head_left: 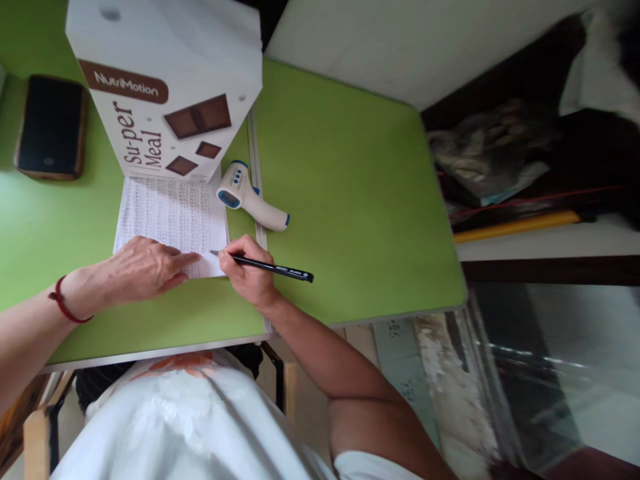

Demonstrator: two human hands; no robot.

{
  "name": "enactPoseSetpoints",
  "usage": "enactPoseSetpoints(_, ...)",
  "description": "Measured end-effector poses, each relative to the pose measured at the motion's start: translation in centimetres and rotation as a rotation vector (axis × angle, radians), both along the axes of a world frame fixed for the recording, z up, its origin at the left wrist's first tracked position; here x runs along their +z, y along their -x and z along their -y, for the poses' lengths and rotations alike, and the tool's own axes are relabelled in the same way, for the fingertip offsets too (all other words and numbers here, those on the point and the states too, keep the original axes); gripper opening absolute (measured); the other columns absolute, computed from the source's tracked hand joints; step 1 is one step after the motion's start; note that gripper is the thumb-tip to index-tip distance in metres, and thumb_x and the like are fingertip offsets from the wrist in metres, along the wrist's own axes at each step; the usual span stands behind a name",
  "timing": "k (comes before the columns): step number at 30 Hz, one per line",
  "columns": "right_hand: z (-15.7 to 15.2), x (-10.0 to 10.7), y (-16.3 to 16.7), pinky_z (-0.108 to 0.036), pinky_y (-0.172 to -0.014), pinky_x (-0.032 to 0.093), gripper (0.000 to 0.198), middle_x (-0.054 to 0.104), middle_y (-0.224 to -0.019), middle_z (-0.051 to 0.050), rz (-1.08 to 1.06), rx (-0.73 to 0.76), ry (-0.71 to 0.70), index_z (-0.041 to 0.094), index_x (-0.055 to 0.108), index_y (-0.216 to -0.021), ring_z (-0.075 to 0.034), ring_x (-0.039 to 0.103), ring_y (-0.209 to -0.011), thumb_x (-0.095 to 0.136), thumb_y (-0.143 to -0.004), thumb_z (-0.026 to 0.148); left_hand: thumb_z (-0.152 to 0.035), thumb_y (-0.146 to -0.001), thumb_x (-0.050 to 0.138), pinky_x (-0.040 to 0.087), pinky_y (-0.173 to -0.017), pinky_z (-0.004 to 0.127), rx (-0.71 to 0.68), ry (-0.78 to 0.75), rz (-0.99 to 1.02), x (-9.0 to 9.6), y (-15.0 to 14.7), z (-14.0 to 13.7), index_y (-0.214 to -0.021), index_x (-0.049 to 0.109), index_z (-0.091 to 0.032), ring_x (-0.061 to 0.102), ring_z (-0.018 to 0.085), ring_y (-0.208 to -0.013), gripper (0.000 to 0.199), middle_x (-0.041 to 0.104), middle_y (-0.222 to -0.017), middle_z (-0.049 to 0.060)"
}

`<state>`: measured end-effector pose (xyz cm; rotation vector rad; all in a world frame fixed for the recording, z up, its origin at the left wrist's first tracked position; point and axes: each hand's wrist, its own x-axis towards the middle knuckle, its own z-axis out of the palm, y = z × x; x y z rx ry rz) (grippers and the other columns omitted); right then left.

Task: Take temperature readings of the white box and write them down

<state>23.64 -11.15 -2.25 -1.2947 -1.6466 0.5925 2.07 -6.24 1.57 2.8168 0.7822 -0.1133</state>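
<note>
A sheet of paper (167,207) covered in rows of small writing lies on the green table, its far edge at the foot of a tall white box. My left hand (150,267) rests on the paper's near left part, fingers stretched out and the index finger pointing right. In my right hand (253,273) is a black pen (280,269), pinched near its point. The pen's tip is at the paper's right side, close to my left index fingertip; whether it touches the sheet I cannot tell.
The white NutriMotion box (200,60) stands behind the paper. A white and blue infrared thermometer (255,200) lies right of it. A dark phone (53,127) is at far left. The green table (350,200) ends at right beside a shelf with bags (495,147).
</note>
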Motion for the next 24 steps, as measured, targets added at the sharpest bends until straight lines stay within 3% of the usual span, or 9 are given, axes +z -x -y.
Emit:
enactPoseSetpoints(11,0.0,0.0,0.1,-0.023,-0.051,0.045,0.017,0.057,-0.060,0.006,-0.033,0.007,0.000,0.023,0.049,-0.072,-0.010,0.052,-0.052,0.058,-0.086,0.027,-0.027,-0.091,0.051,0.026,-0.046,0.025,0.010,0.029,0.012,0.3,0.1,0.0,-0.130,0.063,-0.021,0.057,0.016,-0.051,0.041,0.069,-0.066,0.005)
enactPoseSetpoints(16,0.2,0.8,-0.4,-0.025,-0.055,0.049,0.007,0.058,-0.066,0.005,-0.039,-0.136,-0.023,0.023,0.053,-0.081,-0.011,0.054,-0.055,0.059,-0.084,0.026,-0.027,-0.090,0.053,0.026,-0.046,0.026,0.006,0.019,-0.007,0.6,0.0,0.0,-0.129,0.064,-0.022,0.059,0.017,-0.052,0.041,0.068,-0.064,0.004)
enactPoseSetpoints(21,-0.6,3.2,-1.3,-0.034,-0.070,0.054,0.008,0.062,-0.088,-0.004,0.270,-0.074,-0.162,0.024,0.064,-0.091,-0.018,0.062,-0.081,0.059,-0.088,0.019,-0.026,-0.088,0.056,0.033,-0.049,0.024,0.061,0.103,0.019,1.0,-0.2,-0.1,-0.127,0.066,-0.021,0.062,0.017,-0.056,0.041,0.072,-0.070,0.006)
enactPoseSetpoints(24,-1.7,4.3,-1.2,-0.039,-0.076,0.051,0.013,0.063,-0.093,-0.007,0.526,-0.031,-0.242,0.023,0.069,-0.094,-0.023,0.060,-0.090,0.057,-0.092,0.018,-0.025,-0.084,0.059,0.039,-0.053,0.023,0.115,0.320,0.130,1.2,0.2,-0.9,-0.118,0.071,-0.019,0.062,0.015,-0.058,0.037,0.073,-0.072,0.005)
